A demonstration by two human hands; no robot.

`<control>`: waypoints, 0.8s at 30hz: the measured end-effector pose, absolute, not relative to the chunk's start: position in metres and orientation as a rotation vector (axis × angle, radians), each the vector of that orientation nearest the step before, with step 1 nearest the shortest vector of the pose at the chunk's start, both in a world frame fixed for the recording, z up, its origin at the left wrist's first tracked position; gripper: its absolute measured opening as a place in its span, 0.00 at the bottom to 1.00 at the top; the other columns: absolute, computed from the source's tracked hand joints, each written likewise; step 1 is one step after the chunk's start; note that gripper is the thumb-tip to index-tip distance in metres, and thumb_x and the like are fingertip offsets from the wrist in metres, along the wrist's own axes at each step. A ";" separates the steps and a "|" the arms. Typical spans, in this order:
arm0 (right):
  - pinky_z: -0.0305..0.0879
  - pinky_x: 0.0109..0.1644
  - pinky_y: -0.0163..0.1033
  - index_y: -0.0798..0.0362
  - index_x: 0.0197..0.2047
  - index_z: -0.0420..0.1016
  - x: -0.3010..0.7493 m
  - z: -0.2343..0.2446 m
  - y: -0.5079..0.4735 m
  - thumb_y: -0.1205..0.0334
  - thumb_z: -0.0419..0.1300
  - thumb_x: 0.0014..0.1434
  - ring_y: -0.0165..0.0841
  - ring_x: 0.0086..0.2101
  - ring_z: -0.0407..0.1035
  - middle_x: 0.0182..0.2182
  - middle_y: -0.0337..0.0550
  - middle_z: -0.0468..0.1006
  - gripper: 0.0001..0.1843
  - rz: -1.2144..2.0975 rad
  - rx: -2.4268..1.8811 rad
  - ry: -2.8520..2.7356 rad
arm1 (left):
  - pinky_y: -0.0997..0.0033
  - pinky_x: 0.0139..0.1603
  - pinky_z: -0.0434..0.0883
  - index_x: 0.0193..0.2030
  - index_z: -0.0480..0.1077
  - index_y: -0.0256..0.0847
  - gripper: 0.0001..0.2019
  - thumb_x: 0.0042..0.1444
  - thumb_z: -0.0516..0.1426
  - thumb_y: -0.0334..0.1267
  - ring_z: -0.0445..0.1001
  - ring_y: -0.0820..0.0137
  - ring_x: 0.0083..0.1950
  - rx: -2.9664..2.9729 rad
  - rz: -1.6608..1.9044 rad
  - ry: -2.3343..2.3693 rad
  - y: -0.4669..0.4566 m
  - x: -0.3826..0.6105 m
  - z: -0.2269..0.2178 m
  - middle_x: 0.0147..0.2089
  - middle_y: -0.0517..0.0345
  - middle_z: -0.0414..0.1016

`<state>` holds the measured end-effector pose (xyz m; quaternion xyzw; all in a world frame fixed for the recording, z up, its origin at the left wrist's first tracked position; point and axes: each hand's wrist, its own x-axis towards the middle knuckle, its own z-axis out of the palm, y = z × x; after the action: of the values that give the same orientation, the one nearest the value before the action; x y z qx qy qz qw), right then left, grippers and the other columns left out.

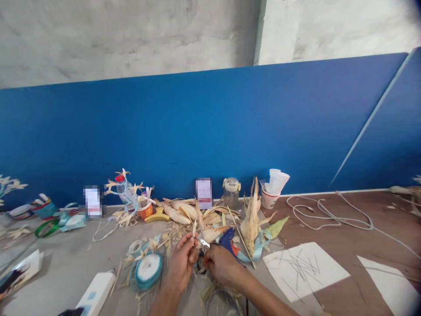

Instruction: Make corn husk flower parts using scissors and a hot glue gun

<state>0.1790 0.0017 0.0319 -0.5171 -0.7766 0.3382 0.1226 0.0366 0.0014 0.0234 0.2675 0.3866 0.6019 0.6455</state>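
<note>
My left hand [186,256] pinches a small pale strip of corn husk [194,228] upright between thumb and fingers. Scissors [204,242] are in my right hand [221,263], its fingers closed round the handles. The metal blades point left, close to the base of the strip; whether they touch it I cannot tell. Behind both hands lies a heap of dried corn husks [184,210] and scraps. A roll of teal ribbon [148,270] lies to the left of my left hand. Right of my right hand, a larger bundle of husks [250,221] stands upright.
At the back stand a phone [204,193], a clear jar [231,193] and stacked paper cups [270,199]. Husk flowers [126,188] surround a red-capped bottle. Thin wires lie on white paper [305,270] at right. A white cable [329,215] and a power strip [97,294] flank the work area.
</note>
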 end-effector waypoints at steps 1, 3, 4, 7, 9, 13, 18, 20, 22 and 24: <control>0.58 0.35 0.30 0.54 0.32 0.81 0.178 0.030 0.002 0.75 0.54 0.46 0.31 0.33 0.71 0.32 0.44 0.81 0.15 0.988 -1.499 -2.282 | 0.80 0.18 0.50 0.33 0.71 0.36 0.14 0.41 0.67 0.38 0.53 0.85 0.16 0.606 1.376 0.880 0.002 0.036 0.023 0.26 0.65 0.69; 0.57 0.33 0.30 0.54 0.32 0.81 0.178 0.026 0.001 0.74 0.55 0.45 0.31 0.31 0.71 0.30 0.43 0.82 0.15 0.969 -1.488 -2.311 | 0.79 0.18 0.51 0.33 0.71 0.37 0.14 0.40 0.67 0.39 0.52 0.84 0.16 0.598 1.388 0.884 0.003 0.034 0.023 0.25 0.65 0.69; 0.57 0.33 0.30 0.54 0.32 0.81 0.178 0.025 0.001 0.74 0.55 0.45 0.31 0.30 0.71 0.30 0.42 0.82 0.15 0.964 -1.487 -2.321 | 0.79 0.18 0.51 0.33 0.72 0.37 0.14 0.40 0.68 0.39 0.52 0.84 0.16 0.596 1.391 0.885 0.003 0.034 0.022 0.25 0.65 0.69; 0.57 0.32 0.30 0.53 0.33 0.81 0.179 0.030 0.001 0.72 0.54 0.48 0.31 0.30 0.72 0.30 0.43 0.82 0.15 0.932 -1.486 -2.323 | 0.79 0.19 0.52 0.33 0.72 0.36 0.14 0.40 0.68 0.39 0.53 0.84 0.17 0.593 1.394 0.884 0.003 0.033 0.021 0.25 0.64 0.69; 0.58 0.33 0.31 0.52 0.34 0.81 0.181 0.037 0.003 0.71 0.53 0.50 0.32 0.32 0.73 0.31 0.44 0.82 0.15 0.898 -1.508 -2.314 | 0.80 0.19 0.53 0.33 0.72 0.36 0.15 0.40 0.68 0.38 0.53 0.85 0.17 0.584 1.395 0.885 0.003 0.034 0.021 0.24 0.65 0.68; 0.60 0.38 0.32 0.52 0.37 0.80 0.192 0.054 0.012 0.68 0.52 0.54 0.34 0.39 0.74 0.38 0.47 0.82 0.15 0.740 -1.607 -2.292 | 0.80 0.19 0.54 0.33 0.72 0.35 0.17 0.37 0.69 0.39 0.54 0.85 0.16 0.559 1.400 0.893 0.003 0.034 0.022 0.23 0.66 0.67; 0.63 0.41 0.38 0.55 0.40 0.78 0.219 0.065 0.024 0.62 0.52 0.58 0.42 0.42 0.74 0.40 0.54 0.80 0.14 0.504 -1.921 -2.272 | 0.81 0.19 0.52 0.33 0.72 0.33 0.19 0.35 0.70 0.40 0.54 0.86 0.16 0.537 1.423 0.894 0.005 0.034 0.022 0.24 0.64 0.69; 0.64 0.40 0.41 0.58 0.40 0.77 0.230 0.065 0.026 0.62 0.55 0.55 0.46 0.42 0.74 0.41 0.58 0.80 0.13 0.490 -1.984 -2.275 | 0.81 0.18 0.52 0.32 0.72 0.34 0.19 0.34 0.71 0.40 0.54 0.85 0.16 0.540 1.423 0.894 0.006 0.033 0.020 0.24 0.64 0.69; 0.65 0.41 0.42 0.59 0.43 0.75 0.237 0.065 0.025 0.60 0.59 0.52 0.47 0.42 0.74 0.42 0.59 0.79 0.16 0.497 -2.018 -2.296 | 0.81 0.18 0.53 0.33 0.72 0.34 0.20 0.34 0.71 0.40 0.54 0.85 0.16 0.544 1.423 0.895 0.007 0.033 0.018 0.23 0.64 0.69; 0.65 0.41 0.42 0.59 0.46 0.73 0.240 0.066 0.022 0.59 0.62 0.48 0.48 0.43 0.74 0.42 0.59 0.79 0.22 0.517 -2.037 -2.327 | 0.81 0.19 0.53 0.33 0.73 0.34 0.20 0.34 0.71 0.41 0.54 0.85 0.16 0.549 1.428 0.898 0.007 0.033 0.015 0.24 0.64 0.70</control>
<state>0.2402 0.0217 0.0656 -0.6497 -0.7421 0.1649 0.0027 0.0327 0.0073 0.0151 0.2399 0.3924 0.6239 0.6319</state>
